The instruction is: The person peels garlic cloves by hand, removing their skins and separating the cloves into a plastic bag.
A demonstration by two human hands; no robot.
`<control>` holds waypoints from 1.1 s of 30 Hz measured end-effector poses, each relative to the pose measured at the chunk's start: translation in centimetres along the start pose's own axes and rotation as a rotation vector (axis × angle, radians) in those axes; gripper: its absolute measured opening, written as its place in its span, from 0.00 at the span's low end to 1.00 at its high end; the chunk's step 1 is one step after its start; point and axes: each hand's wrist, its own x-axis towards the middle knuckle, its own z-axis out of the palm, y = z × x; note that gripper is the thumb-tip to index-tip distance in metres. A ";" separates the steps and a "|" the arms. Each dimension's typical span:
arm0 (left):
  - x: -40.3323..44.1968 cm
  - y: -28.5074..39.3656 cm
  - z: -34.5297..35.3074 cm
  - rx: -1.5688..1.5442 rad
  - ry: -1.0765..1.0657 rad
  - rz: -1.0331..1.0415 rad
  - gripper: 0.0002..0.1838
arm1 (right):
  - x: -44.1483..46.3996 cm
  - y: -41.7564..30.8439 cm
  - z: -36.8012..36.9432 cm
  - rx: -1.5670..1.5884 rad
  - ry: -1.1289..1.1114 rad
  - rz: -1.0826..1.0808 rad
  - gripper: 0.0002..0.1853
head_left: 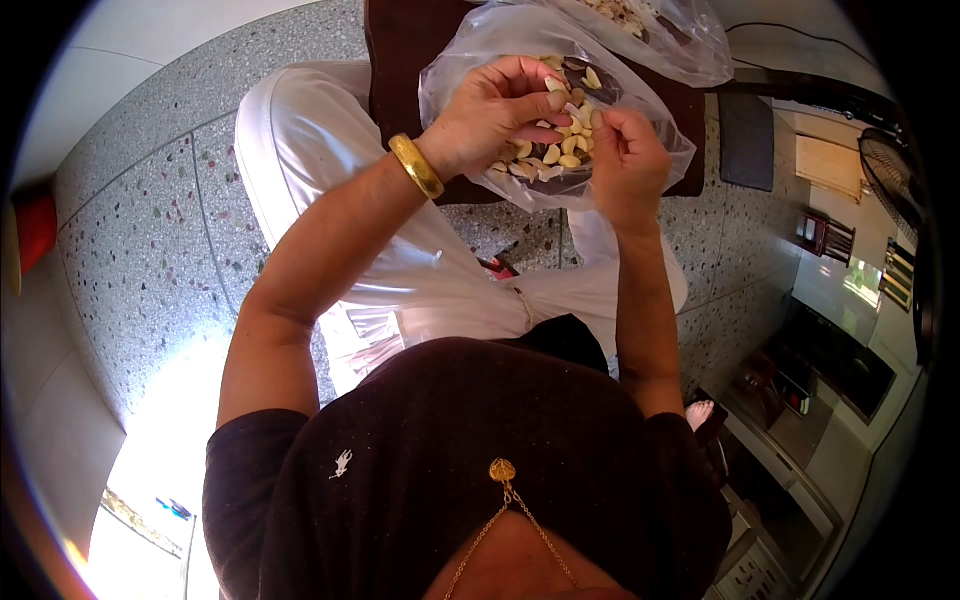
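Over an open clear plastic bag (pixel 450 60), both of my hands are close together. My left hand (pixel 495 110), with a gold bangle at the wrist, pinches a pale garlic clove (pixel 556 87) between thumb and fingertips. My right hand (pixel 628 165) is closed, thumb against the bent fingers, just right of the clove; what it pinches, if anything, is hidden. Below the hands, several garlic cloves (pixel 570 145) and bits of papery skin lie in the bag.
The bag rests on a dark brown low table (pixel 400 50). A second plastic bag (pixel 690 50) with pale pieces sits behind it. White-trousered legs (pixel 300 140) flank the table on a speckled floor (pixel 150 190). A black fan (pixel 890 170) stands at far right.
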 end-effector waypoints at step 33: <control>0.0 -1.4 0.0 0.337 0.003 0.162 0.08 | 0.9 -0.8 0.3 0.174 -0.010 -0.007 0.05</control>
